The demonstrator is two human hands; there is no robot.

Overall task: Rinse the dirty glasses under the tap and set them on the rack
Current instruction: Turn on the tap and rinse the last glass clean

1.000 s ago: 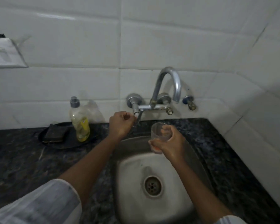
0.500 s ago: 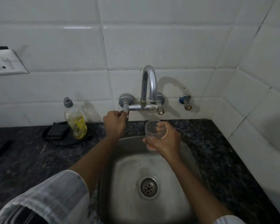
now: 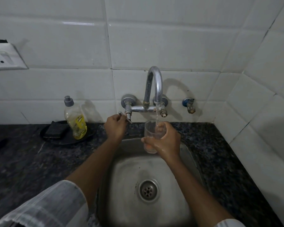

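Over the sink (image 3: 184, 163), your right hand (image 3: 166, 141) is wrapping its grip around a clear glass (image 3: 152, 136), fingers curled round the far side and thumb across the near wall, holding it upright just under the spout of the tap (image 3: 154, 84). A thin stream (image 3: 156, 115) is falling into its mouth, and an orange residue is sitting at the bottom, below your grip. Your left hand (image 3: 116, 127) is closing its grip on the tap lever (image 3: 125, 116), to the left of the glass. No rack is showing from here. The hand holding the glass is looking wet, so the smooth wall may be slipping in your grip as water adds weight; a drop into the steel basin could crack it. Opening the lever further could be making the stream splash out over the table (image 3: 31, 161).
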